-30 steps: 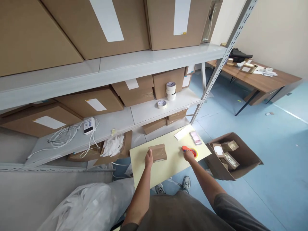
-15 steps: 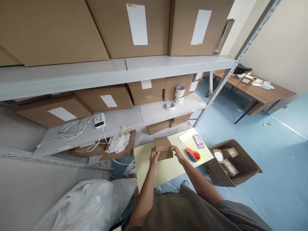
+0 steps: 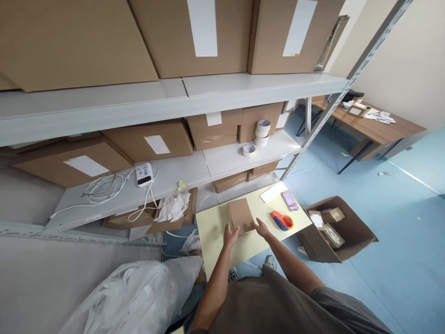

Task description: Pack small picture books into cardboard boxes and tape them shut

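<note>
Since half a second ago, our small carton has turned between our hands, so that one long plain face now looks upward. Our right hand, which was on the orange and blue tape dispenser a second ago, has come over to the carton, and the dispenser lies by itself to the right.

We have the carton near the middle of the pale yellow table, its sides set a little askew to the table's edges. Our left hand is at its near left corner, thumb and fingers spread in a V; our right hand is at its near right edge, the fingers likewise apart. How firmly we press on the cardboard, we cannot tell.

Toward the table's far right corner lie a flat white piece and, just right of it, a blurred pinkish item. Beyond the table's right edge, a large open box on the floor holds several small cartons.

On the middle shelf at the far side, we see one tape roll lying in front of a stack of rolls, with a white power strip farther left. Near us on the left bulges a whitish plastic bag.
</note>
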`<move>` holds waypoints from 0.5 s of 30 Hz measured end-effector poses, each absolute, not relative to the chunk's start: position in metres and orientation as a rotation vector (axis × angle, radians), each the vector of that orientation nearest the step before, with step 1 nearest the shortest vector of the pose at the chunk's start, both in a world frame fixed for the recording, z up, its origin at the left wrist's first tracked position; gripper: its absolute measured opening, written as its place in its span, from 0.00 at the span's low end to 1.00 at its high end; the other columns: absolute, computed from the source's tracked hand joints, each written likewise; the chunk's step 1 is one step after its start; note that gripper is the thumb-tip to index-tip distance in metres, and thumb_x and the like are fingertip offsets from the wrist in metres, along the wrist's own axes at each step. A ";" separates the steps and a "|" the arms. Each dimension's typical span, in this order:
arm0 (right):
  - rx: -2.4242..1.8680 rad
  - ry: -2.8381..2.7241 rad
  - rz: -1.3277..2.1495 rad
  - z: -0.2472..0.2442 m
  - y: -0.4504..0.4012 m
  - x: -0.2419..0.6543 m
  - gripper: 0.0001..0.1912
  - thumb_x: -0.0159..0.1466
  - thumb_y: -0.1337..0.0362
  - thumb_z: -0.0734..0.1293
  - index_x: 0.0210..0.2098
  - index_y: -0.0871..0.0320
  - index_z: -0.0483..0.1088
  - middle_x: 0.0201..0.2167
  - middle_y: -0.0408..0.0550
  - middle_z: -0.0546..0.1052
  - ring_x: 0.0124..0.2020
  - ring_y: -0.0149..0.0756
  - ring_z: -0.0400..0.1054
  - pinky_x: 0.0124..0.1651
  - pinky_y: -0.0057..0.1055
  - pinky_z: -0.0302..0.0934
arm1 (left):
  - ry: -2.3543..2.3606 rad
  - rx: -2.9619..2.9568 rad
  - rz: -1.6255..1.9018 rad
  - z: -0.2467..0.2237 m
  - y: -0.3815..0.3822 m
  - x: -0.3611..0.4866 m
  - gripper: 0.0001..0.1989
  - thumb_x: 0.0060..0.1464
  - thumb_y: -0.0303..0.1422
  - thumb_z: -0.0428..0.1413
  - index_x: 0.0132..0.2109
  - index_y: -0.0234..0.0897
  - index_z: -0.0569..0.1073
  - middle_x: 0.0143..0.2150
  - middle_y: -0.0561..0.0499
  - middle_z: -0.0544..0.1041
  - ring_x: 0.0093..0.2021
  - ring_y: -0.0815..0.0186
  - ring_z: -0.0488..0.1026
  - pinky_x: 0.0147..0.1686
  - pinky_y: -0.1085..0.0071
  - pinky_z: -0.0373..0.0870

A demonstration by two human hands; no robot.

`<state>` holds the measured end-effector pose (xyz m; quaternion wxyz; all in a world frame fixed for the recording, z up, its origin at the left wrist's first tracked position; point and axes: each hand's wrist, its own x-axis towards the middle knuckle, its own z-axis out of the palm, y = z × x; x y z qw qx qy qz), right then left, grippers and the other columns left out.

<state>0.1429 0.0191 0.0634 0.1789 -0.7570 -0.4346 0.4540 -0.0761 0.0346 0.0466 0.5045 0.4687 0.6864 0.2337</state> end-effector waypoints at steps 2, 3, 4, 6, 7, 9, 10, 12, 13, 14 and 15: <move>-2.107 -1.169 1.267 0.071 0.030 0.157 0.39 0.68 0.44 0.65 0.71 0.59 0.64 0.72 0.59 0.67 0.71 0.49 0.64 0.68 0.37 0.60 | 1.743 1.277 0.632 0.060 0.051 -0.066 0.33 0.63 0.42 0.59 0.71 0.35 0.66 0.74 0.35 0.67 0.75 0.51 0.62 0.73 0.57 0.58; -2.083 -1.149 1.261 0.076 0.036 0.165 0.40 0.69 0.44 0.65 0.73 0.58 0.61 0.74 0.58 0.65 0.73 0.48 0.62 0.69 0.37 0.59 | 1.735 1.353 0.674 0.067 0.061 -0.058 0.31 0.65 0.41 0.56 0.71 0.36 0.66 0.73 0.37 0.67 0.74 0.53 0.63 0.73 0.58 0.59; -2.065 -1.141 1.241 0.082 0.042 0.175 0.40 0.69 0.44 0.65 0.74 0.56 0.60 0.74 0.56 0.64 0.73 0.47 0.61 0.70 0.37 0.58 | 1.703 1.422 0.708 0.075 0.072 -0.048 0.29 0.67 0.40 0.54 0.70 0.36 0.67 0.72 0.38 0.69 0.73 0.54 0.64 0.72 0.59 0.59; -2.032 -1.137 1.186 0.093 0.057 0.198 0.39 0.70 0.44 0.64 0.75 0.54 0.58 0.75 0.54 0.63 0.74 0.46 0.59 0.71 0.39 0.57 | 1.621 1.524 0.762 0.092 0.095 -0.021 0.27 0.67 0.40 0.53 0.69 0.38 0.69 0.71 0.40 0.71 0.72 0.54 0.65 0.72 0.59 0.60; -2.016 -1.137 1.159 0.098 0.064 0.211 0.39 0.70 0.45 0.64 0.75 0.53 0.57 0.75 0.53 0.63 0.74 0.46 0.59 0.71 0.39 0.57 | 1.582 1.563 0.787 0.099 0.106 -0.006 0.27 0.67 0.40 0.53 0.69 0.37 0.69 0.70 0.40 0.71 0.72 0.54 0.65 0.72 0.60 0.60; -1.988 -1.132 1.117 0.106 0.079 0.240 0.39 0.71 0.46 0.64 0.76 0.53 0.56 0.75 0.53 0.63 0.75 0.45 0.58 0.72 0.40 0.56 | 1.532 1.619 0.782 0.110 0.128 0.028 0.28 0.67 0.40 0.53 0.70 0.36 0.69 0.70 0.39 0.71 0.72 0.53 0.65 0.72 0.60 0.60; -1.976 -1.128 1.108 0.108 0.087 0.255 0.39 0.71 0.47 0.64 0.76 0.54 0.56 0.75 0.53 0.62 0.75 0.45 0.58 0.72 0.40 0.56 | 1.517 1.638 0.761 0.114 0.138 0.045 0.28 0.67 0.40 0.54 0.70 0.35 0.68 0.71 0.38 0.71 0.72 0.53 0.65 0.72 0.60 0.59; -1.958 -1.107 1.107 0.110 0.102 0.286 0.38 0.71 0.48 0.63 0.76 0.55 0.56 0.76 0.54 0.62 0.75 0.44 0.57 0.72 0.38 0.56 | 1.502 1.670 0.701 0.115 0.155 0.079 0.29 0.66 0.39 0.54 0.71 0.36 0.67 0.71 0.38 0.70 0.72 0.53 0.65 0.72 0.60 0.59; -1.952 -1.093 1.112 0.109 0.110 0.301 0.38 0.72 0.48 0.63 0.76 0.55 0.56 0.76 0.54 0.61 0.75 0.44 0.57 0.72 0.38 0.57 | 1.497 1.687 0.672 0.113 0.163 0.095 0.29 0.66 0.38 0.54 0.70 0.36 0.67 0.71 0.38 0.70 0.72 0.53 0.65 0.72 0.60 0.59; -1.949 -1.080 1.120 0.107 0.117 0.315 0.38 0.72 0.48 0.63 0.76 0.55 0.56 0.76 0.54 0.61 0.75 0.44 0.57 0.72 0.38 0.57 | 1.492 1.708 0.641 0.109 0.170 0.111 0.28 0.66 0.38 0.55 0.70 0.37 0.67 0.71 0.39 0.70 0.72 0.53 0.65 0.71 0.61 0.59; -1.949 -1.067 1.132 0.103 0.125 0.328 0.38 0.72 0.48 0.63 0.76 0.55 0.57 0.76 0.54 0.61 0.75 0.44 0.57 0.71 0.38 0.57 | 1.488 1.734 0.601 0.103 0.177 0.126 0.28 0.65 0.37 0.55 0.69 0.37 0.68 0.71 0.39 0.70 0.71 0.53 0.65 0.71 0.61 0.60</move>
